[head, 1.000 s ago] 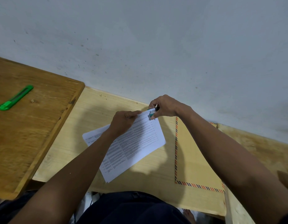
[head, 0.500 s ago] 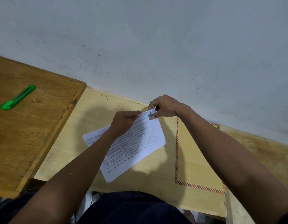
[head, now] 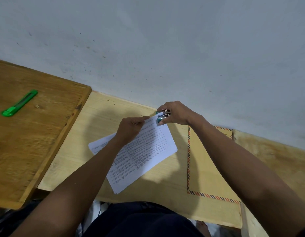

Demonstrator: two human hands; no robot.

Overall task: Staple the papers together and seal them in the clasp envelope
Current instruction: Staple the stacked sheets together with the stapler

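Head-cam view, looking down at two bare forearms over a pale wood table (head: pixel 76 151) pushed against a grey-white wall (head: pixel 165 48).

The papers (head: pixel 148 151), printed sheets w/ small text, lie at an angle mid-table. Their far corner is lifted slightly toward the wall; the near corner reaches almost to the table's front edge, close to the person's dark lap. A second sheet's corner pokes out to the left under the forearm, so the edges aren't fully squared.

Left hand (head: pixel 131 129) pinches the papers' top edge, thumb and fingers curled on it, just left of the far corner.

Right hand (head: pixel 175 113) grips a small teal stapler (head: pixel 161 117), fingers wrapped round it. The stapler sits on the papers' far corner, very near the wall, w/ little room behind it.

The clasp envelope (head: pixel 204 165), tan w/ a striped orange-and-dark border, lies flat to the right of the papers, not touching them, partly under the right forearm. Its far end nears the wall; its near edge stops short of the table front.

Left of the table, a darker wood board (head: pixel 37 134) butts against it, sitting slightly higher. A green utility knife (head: pixel 19 103) lies on it, well apart from both hands. Open tabletop shows between the papers and the board.
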